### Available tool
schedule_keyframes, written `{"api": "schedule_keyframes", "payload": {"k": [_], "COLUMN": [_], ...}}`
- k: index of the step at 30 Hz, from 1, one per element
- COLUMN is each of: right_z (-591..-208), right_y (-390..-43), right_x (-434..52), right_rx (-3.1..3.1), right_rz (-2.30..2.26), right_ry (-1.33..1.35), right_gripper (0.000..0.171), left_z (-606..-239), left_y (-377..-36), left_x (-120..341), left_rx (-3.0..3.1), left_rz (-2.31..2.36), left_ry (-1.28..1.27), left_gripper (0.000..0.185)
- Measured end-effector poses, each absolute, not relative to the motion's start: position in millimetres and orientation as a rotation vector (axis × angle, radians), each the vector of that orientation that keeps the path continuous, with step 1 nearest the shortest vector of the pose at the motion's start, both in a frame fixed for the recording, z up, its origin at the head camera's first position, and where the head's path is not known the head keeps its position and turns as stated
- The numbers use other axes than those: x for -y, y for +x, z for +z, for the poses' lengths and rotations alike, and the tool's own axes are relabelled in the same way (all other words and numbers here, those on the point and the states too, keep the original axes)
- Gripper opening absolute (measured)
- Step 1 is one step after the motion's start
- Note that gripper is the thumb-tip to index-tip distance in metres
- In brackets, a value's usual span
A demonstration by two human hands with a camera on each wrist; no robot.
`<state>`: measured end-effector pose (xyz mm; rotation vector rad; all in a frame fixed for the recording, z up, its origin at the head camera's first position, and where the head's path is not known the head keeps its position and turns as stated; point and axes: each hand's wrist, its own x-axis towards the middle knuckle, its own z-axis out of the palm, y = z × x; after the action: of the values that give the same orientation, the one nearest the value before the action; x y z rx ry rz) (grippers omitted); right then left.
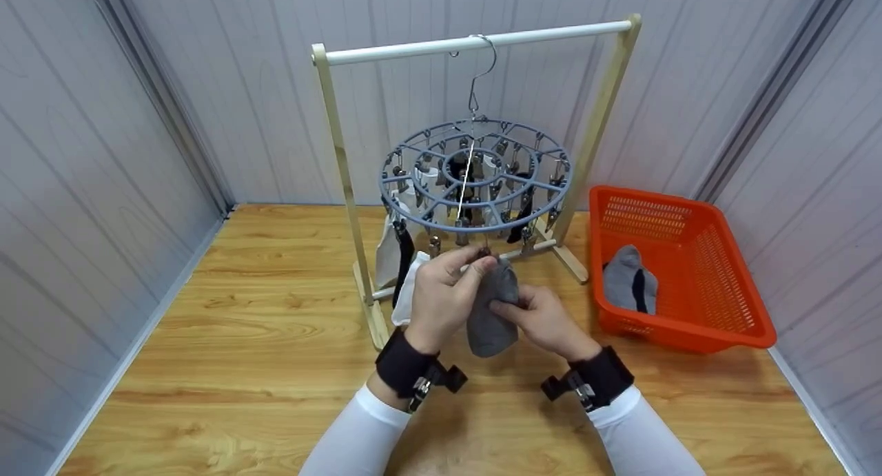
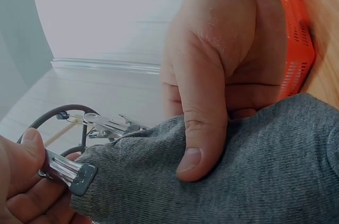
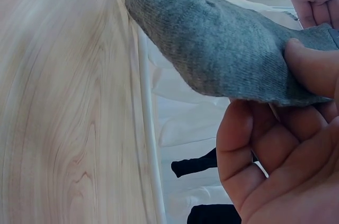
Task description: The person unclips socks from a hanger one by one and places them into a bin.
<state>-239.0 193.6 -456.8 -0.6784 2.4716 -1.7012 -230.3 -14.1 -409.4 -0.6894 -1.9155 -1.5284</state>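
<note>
A grey sock (image 1: 490, 311) hangs between my two hands just below a round blue-grey clip hanger (image 1: 475, 176). My left hand (image 1: 474, 262) pinches a metal clip (image 2: 66, 171) at the sock's top edge. My right hand (image 1: 508, 309) grips the sock's side, thumb pressed on the grey sock (image 2: 254, 171). In the right wrist view the grey sock (image 3: 228, 49) lies between thumb and fingers of my right hand (image 3: 286, 144), toe pointing away. The hanger's hook is over a white rod (image 1: 475, 43) on a wooden rack.
Several white and black socks (image 1: 396, 252) are clipped to the hanger. An orange basket (image 1: 716, 304) at the right holds a grey and black sock (image 1: 628, 280). The rack stands on a wooden table (image 1: 241, 324) enclosed by grey walls.
</note>
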Motion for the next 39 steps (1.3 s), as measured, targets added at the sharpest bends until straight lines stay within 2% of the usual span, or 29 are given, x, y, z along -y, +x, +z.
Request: {"api": "schedule_keyframes", "payload": {"k": [39], "right_z": [-463.1], "right_y": [-246.9], "right_x": [-202.8], "right_rx": [-2.494], "right_rz": [-1.621], "right_ry": [-0.602], "right_gripper": [0.023], "left_z": [-408.4], "left_y": [-231.0], "left_x": [15.4], "left_rx": [1.925], "left_rz": [-1.47], "left_ry": [-0.647], "left_gripper": [0.024]}}
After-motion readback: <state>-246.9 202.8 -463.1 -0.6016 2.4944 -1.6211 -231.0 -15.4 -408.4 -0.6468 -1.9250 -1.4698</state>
